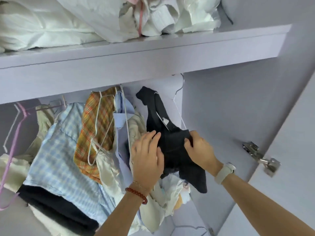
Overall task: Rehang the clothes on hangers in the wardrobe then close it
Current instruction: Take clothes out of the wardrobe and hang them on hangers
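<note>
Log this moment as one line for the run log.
stage: rehanging | left hand: fingers on black garment | right hand: pinches black garment | white hanger: hooked up, in garment | wardrobe door: open

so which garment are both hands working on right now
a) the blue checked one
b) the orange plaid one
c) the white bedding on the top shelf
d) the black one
d: the left hand rests on the black garment and the right hand pinches its edge, while it sits on a white hanger at the right end of the wardrobe.
</note>
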Tool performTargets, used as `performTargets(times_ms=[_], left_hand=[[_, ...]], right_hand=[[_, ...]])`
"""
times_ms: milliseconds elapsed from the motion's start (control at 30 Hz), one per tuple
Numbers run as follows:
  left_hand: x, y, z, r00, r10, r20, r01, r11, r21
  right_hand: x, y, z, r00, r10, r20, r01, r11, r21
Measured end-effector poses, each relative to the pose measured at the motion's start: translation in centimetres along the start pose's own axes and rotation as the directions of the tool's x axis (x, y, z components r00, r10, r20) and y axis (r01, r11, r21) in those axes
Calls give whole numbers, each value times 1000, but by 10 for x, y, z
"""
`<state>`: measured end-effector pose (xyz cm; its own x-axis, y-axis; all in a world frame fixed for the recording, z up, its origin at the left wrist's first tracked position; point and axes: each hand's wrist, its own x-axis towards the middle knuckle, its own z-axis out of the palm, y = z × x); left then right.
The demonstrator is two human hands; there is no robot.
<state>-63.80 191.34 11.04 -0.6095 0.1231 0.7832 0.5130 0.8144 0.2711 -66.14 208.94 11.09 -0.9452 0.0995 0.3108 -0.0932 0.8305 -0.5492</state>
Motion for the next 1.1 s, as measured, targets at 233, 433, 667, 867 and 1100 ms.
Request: performTargets(times_ms=[233,433,667,867,1100], left_hand=[[-63,35,56,886,51,460,93,954,-285],[-152,98,69,621,347,703,156,824,-545],[-240,211,19,528,588,612,272,566,-778],[-312,289,-38,322,821,472,216,421,-881],[-414,366,-141,-37,952,303,304,300,-904]], right_hand=[[-161,72,-3,918,397,6,-391,907,-159],[-329,60,-9,656,753,-45,-755,655,-36],[-478,12,-27,449,874,-187,-865,478,154],[-587,-18,-35,213,866,-452,-964,262,48],[-717,-87,-27,-204,750,-629,-975,-94,203]])
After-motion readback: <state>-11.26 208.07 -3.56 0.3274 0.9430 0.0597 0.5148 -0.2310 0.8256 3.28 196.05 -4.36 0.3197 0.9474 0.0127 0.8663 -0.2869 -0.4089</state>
